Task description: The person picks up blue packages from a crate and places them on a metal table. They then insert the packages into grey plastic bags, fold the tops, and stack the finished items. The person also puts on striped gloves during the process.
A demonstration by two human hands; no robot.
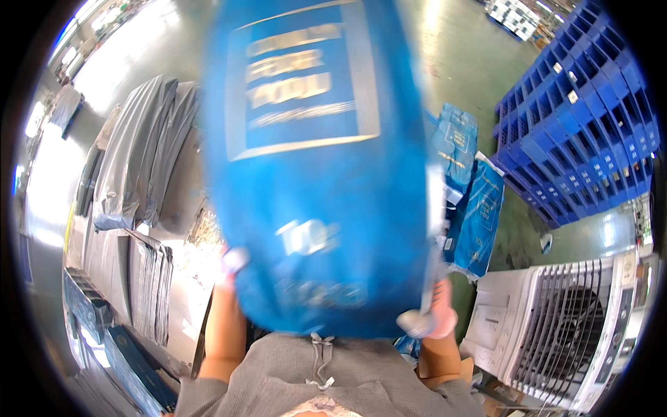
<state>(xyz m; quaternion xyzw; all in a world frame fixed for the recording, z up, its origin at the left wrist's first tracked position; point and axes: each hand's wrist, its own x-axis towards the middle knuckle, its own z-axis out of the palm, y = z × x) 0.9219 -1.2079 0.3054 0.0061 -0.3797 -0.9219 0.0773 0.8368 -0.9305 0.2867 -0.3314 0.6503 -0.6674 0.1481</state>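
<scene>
A big blue packed bag (pixel 319 201) with pale printing and a framed panel fills the middle of the head view, raised in front of my body and blurred by motion. At its lower left edge, my left hand (pixel 234 260) grips the side, most of its fingers hidden behind the bag. My right hand (pixel 434 316), which appears to be gloved, is closed on the lower right edge, thumb on the front. Beyond the right edge, similar blue bags (pixel 479 215) stand together on the floor.
Stacked blue plastic pallets (pixel 577 125) rise at the far right. Nearer on that side is a white fan unit (pixel 549 333) with a slatted grille. To my left are grey folded sheets (pixel 132 153), stacked flat grey pieces (pixel 149 285) and dark blue boxes (pixel 135 365).
</scene>
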